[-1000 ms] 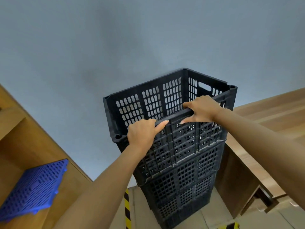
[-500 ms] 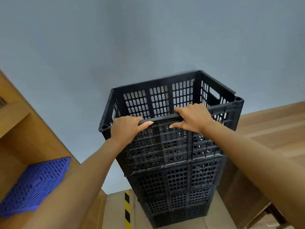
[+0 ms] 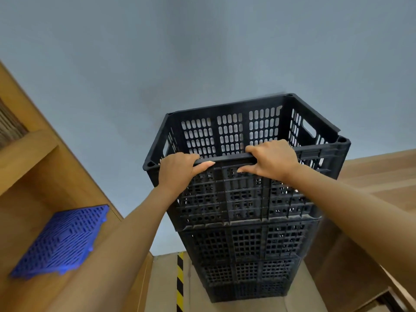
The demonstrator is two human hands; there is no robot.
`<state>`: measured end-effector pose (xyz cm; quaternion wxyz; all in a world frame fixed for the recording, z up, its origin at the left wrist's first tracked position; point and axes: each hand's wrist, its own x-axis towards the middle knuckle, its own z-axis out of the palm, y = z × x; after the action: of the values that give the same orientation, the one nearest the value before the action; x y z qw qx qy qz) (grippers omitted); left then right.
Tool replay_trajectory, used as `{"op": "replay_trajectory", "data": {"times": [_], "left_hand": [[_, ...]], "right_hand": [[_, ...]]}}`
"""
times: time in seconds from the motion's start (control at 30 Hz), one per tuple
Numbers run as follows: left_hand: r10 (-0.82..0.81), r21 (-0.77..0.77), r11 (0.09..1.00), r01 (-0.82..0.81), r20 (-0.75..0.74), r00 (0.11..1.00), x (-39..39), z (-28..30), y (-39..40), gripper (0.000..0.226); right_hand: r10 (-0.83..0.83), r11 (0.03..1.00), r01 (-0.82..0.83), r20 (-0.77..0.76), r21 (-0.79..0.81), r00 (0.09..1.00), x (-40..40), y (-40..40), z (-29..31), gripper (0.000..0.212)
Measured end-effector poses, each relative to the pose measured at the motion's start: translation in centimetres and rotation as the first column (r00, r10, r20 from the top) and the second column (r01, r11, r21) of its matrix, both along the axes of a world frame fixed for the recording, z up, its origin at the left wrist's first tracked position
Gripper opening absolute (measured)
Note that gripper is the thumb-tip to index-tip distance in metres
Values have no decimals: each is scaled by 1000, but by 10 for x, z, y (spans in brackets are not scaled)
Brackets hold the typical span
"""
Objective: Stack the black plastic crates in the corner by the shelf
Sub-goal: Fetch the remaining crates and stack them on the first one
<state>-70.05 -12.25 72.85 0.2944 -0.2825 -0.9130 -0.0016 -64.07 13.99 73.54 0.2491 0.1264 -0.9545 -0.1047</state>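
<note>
Both hands, left hand (image 3: 177,171) and right hand (image 3: 273,162), clamp the near rim of the top black slotted plastic crate (image 3: 243,154). Versus a second ago it sits squarer and lower on the stack of black crates (image 3: 245,251), between the wooden shelf (image 3: 29,158) and wooden counter (image 3: 380,176), against the grey wall; looks nearly seated. Can't confirm full nesting: far edge, crate interior and stack base are hidden. Blue plastic grid panel (image 3: 60,242) on shelf, untouched.

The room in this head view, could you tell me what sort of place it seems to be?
Probably a storeroom or small warehouse corner. Both hands grip the top black crate of a stack against a bare grey wall, wooden shelving holds a blue plastic grid, and yellow-black hazard tape marks the floor.
</note>
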Motion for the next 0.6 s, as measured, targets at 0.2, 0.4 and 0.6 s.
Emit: {"op": "replay_trajectory", "data": {"times": [0.2,0.4,0.6], "left_hand": [[102,-31,994,-103,-46,994,7,-4,28,76],[59,-44,997,-60,-23,998,8,1,29,75],[35,-57,998,-35,-10,999,12,2,13,76]], "right_hand": [[58,998,-58,7,8,998,-14,30,4,73],[39,999,-39,18,-11,999,-10,32,2,68],[-13,999,14,35,-38,999,4,13,-4,63]]}}
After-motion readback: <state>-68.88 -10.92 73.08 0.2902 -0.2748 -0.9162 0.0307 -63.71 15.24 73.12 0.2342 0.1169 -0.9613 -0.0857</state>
